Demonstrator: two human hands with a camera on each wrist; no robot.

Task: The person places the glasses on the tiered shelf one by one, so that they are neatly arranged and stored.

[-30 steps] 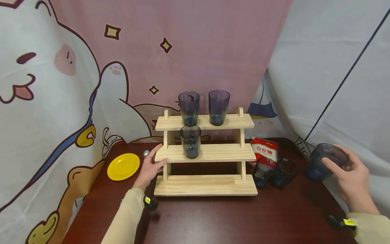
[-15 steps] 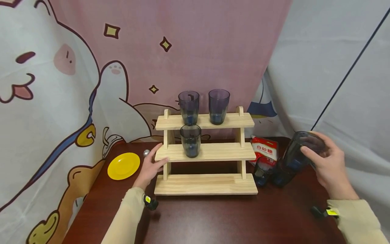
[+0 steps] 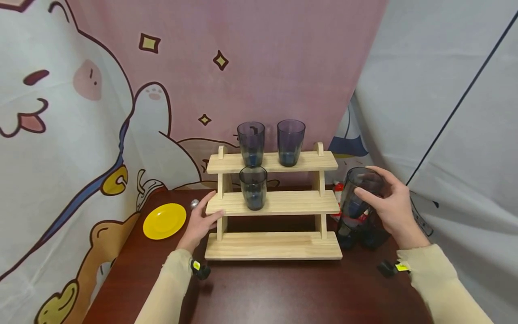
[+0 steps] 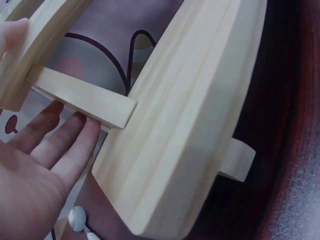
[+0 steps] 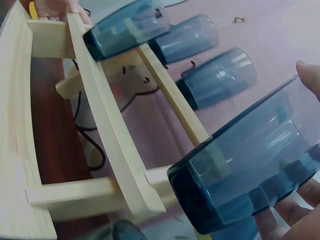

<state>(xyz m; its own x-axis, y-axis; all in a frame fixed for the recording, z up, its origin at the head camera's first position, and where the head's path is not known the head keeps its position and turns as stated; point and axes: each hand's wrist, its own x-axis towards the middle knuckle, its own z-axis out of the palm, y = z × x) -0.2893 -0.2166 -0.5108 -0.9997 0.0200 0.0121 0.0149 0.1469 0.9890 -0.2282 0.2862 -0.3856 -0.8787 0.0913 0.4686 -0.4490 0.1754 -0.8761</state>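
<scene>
A three-tier wooden display shelf (image 3: 291, 204) stands on the dark red table. My left hand (image 3: 198, 227) holds the left end of its middle tier, thumb over the front edge and fingertips against the upright, seen in the left wrist view. My right hand (image 3: 392, 209) grips a dark blue-grey drinking glass (image 5: 240, 170) around its side, slightly tilted and raised near the shelf's right end. Two similar glasses, one left (image 3: 252, 141) and one right (image 3: 290, 141), stand on the top tier. Another glass (image 3: 253, 191) stands on the middle tier, toward the left.
Beneath the held glass are more dark glasses (image 3: 374, 238) on the table, partly hidden. Behind them lies a red-and-white packet (image 3: 337, 189), mostly covered. A yellow plate (image 3: 164, 221) and a small metal spoon (image 4: 77, 218) lie left of the shelf. Printed cloth hangs behind.
My right hand has carried the glass leftward from the far right, over the glasses on the table, to beside the shelf. The left hand stays in place on the shelf.
</scene>
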